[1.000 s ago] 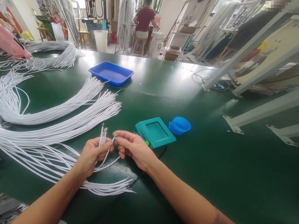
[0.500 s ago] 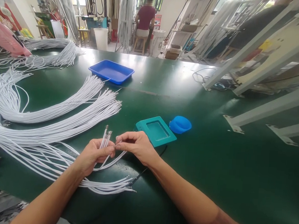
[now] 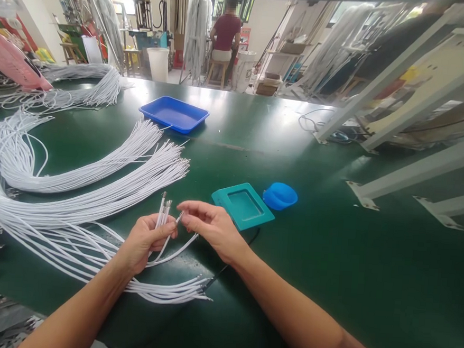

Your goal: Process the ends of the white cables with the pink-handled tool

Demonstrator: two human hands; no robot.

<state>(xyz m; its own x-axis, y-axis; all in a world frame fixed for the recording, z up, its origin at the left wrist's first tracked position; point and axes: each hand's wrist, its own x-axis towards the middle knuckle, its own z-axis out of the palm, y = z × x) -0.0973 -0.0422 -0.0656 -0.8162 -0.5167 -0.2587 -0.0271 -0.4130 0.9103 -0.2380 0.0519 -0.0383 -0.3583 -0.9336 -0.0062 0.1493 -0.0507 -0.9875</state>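
Note:
Several white cables point(image 3: 159, 216) stand upright in my left hand point(image 3: 148, 238), their metal-tipped ends poking above the fingers. My right hand point(image 3: 208, 225) is just to the right, thumb and forefinger closed round the tip of one cable point(image 3: 166, 246) that leans out from the left hand. More white cables lie on the green table, with a loose group point(image 3: 168, 292) below my hands and a large bundle point(image 3: 135, 194) curving in from the left. The teal square device point(image 3: 234, 200) sits behind my right hand.
A blue tray point(image 3: 174, 114) lies farther back, and a round blue bowl point(image 3: 280, 196) touches or nearly touches the teal device. White metal legs point(image 3: 419, 166) stand at right. Metal strips are heaped at lower left. A person point(image 3: 225, 33) sits in the background.
My right fingers have risen slightly and parted from my left fingertips, and the leaning cable's tip now shows between the hands. The view has tilted slightly.

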